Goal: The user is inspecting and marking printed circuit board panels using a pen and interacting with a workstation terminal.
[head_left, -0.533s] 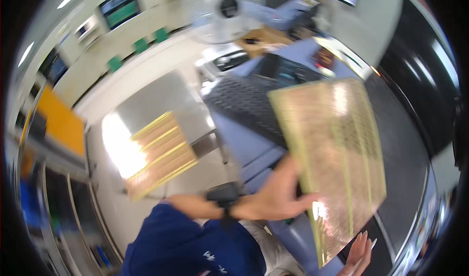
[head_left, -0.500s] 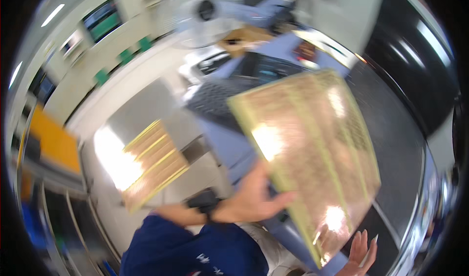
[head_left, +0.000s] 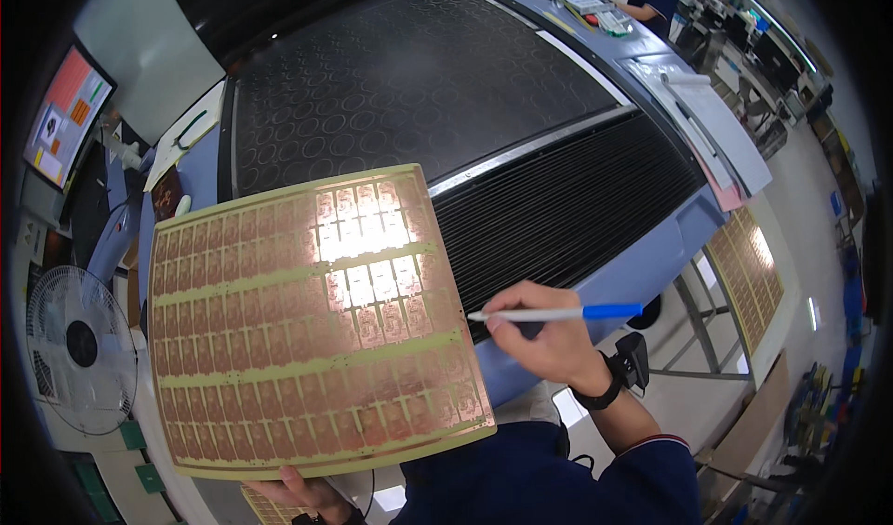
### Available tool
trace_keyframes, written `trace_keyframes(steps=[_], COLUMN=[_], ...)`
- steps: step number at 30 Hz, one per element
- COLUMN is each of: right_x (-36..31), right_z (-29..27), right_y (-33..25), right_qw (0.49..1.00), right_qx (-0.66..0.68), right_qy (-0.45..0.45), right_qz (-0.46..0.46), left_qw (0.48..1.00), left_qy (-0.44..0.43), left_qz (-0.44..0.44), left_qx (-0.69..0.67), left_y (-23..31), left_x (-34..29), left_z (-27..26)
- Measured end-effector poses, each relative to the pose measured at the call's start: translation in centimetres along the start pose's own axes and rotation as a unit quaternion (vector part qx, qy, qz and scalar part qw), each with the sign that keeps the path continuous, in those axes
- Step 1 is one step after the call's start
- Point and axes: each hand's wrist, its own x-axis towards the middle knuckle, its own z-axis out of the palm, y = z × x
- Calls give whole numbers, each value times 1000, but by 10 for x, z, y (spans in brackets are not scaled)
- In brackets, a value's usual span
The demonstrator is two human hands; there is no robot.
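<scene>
A large copper-coloured circuit board panel [head_left: 307, 325], with yellow-green strips and rows of repeated patterns, is held tilted in front of me. My left hand [head_left: 302, 492] grips its lower edge, the thumb on the front face and the other fingers mostly hidden. At the panel's right edge, my right hand [head_left: 549, 339] pinches a pen [head_left: 558, 314] with a white barrel and a blue end. The pen's tip points left at that edge; whether it touches cannot be made out. A black watch [head_left: 633, 362] is on my right wrist.
Behind the panel lies a black machine bed [head_left: 391, 88] with a ribbed section [head_left: 567, 199] and blue frame. A similar panel [head_left: 749, 274] rests at right. A fan [head_left: 82, 344] and monitor [head_left: 70, 116] stand left. Papers [head_left: 707, 125] lie far right, near another person [head_left: 651, 0].
My view has swung right toward the machine bed. The panel now faces me more squarely. My left hand has shifted to its lower edge, and my right hand, earlier spread, now holds a pen.
</scene>
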Motion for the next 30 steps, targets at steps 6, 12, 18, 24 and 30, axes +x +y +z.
trace_keyframes(steps=[6,12,18,24,30], right_x=[-4,-2,-3,-8,-11], right_z=[12,11,7,12,8], right_y=[1,3,2,7,6], right_qw=[997,996,994,987,984], right_qx=[-30,-24,-12,-29,-16], right_qy=[10,4,-35,-20,-42], right_qz=[-75,-83,-102,-155,-170], left_qw=[999,1000,1000,999,1000], left_qy=[15,10,26,39,26], left_qz=[7,-14,-7,7,7], left_qx=[43,20,10,17,-13], left_y=[-10,-7,-12,-10,-12], left_x=[5,5,5,4,2], left_z=[-13,-9,-14,-9,-12])
